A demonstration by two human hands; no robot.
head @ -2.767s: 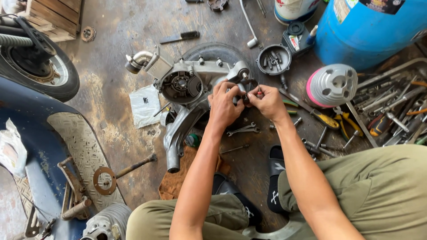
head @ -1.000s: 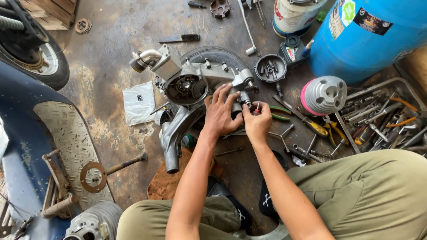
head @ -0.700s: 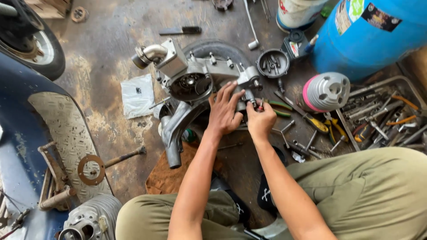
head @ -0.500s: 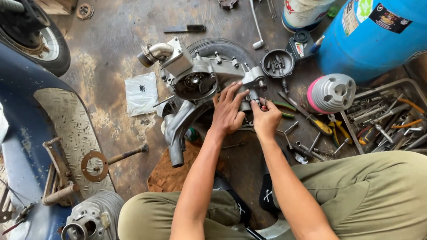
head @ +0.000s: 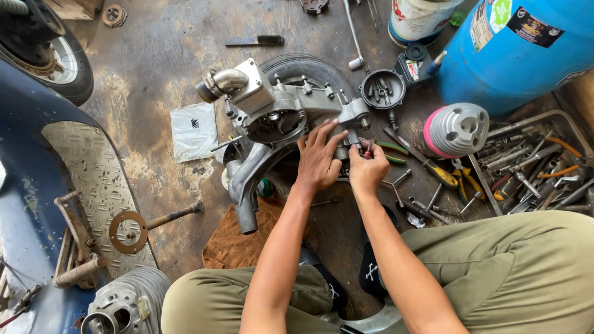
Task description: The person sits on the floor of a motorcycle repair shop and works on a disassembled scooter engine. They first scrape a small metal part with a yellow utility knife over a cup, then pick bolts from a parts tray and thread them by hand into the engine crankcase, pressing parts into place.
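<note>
Engine casing: the grey metal engine casing (head: 291, 111) lies on the stained floor (head: 154, 62), just ahead of the person's knees, resting across a small tyre (head: 309, 65).
Left hand: the left hand (head: 318, 162) lies spread, fingers flat on the casing's right end at about 4 o'clock from its round opening; it presses rather than grips.
Right hand: the right hand (head: 367, 170) is pinched around a small red-tipped tool (head: 369, 148), its tip touching the casing just beside the left fingers.
Change: over the last seconds both hands have stayed at this same corner of the casing; the left palm has flattened out from a looser hold, and the view has shifted a little.
Meaning: the work looks steady on one small fitting, the casing being braced while the tool works.
Around: at 1 o'clock a round dish of small parts (head: 382, 89); at 3 o'clock a pink-rimmed cylinder (head: 456, 128) and a tray of spanners (head: 532, 167); at 2 o'clock a blue barrel (head: 526, 49); at 9 o'clock a plastic bag (head: 193, 130).
</note>
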